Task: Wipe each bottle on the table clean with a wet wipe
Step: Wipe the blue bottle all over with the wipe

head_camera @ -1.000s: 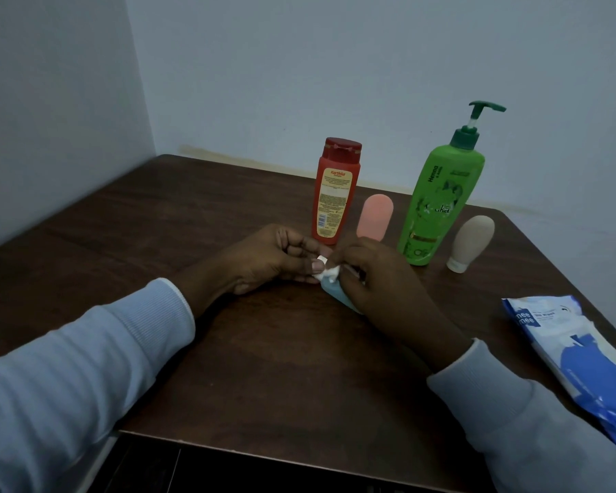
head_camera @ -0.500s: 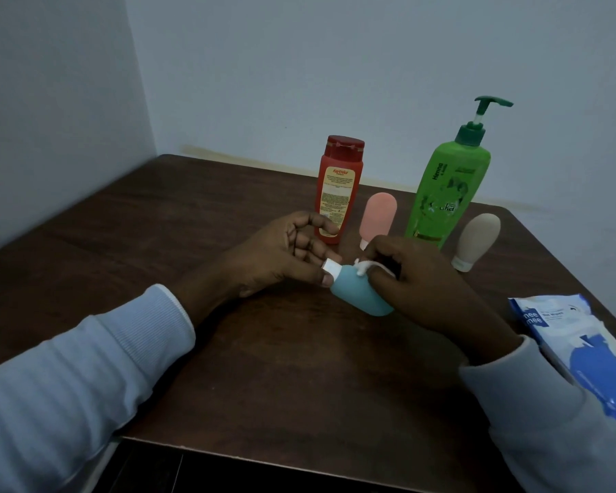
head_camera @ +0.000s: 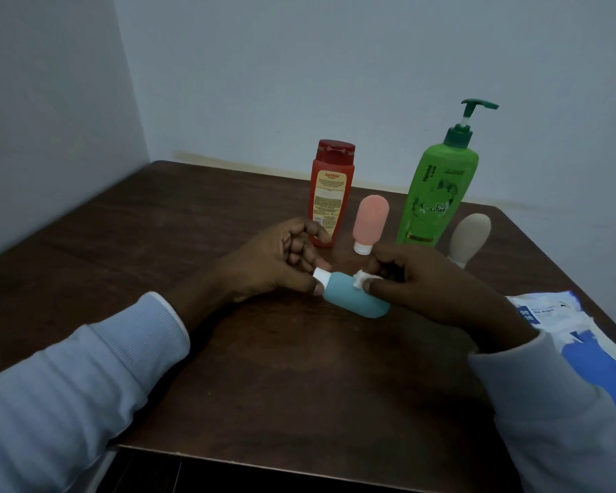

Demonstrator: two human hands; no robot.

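Teal bottle (head_camera: pixel 356 300) lies on its side on the dark wooden table (head_camera: pixel 264 386), held between both hands.
Smooth, matte and rounded like a capsule, it ends in a white cap (head_camera: pixel 321 275) pinched by the left hand (head_camera: pixel 274 265); the right hand (head_camera: pixel 427 290) grips a crumpled wet wipe (head_camera: pixel 361 279) pressed to its upper side. A second ago that hand covered most of the body, now bared. Behind stand a red bottle (head_camera: pixel 331 193), a pink squeeze bottle (head_camera: pixel 370 218), a green pump bottle (head_camera: pixel 438 193) and a beige squeeze bottle (head_camera: pixel 470 236).
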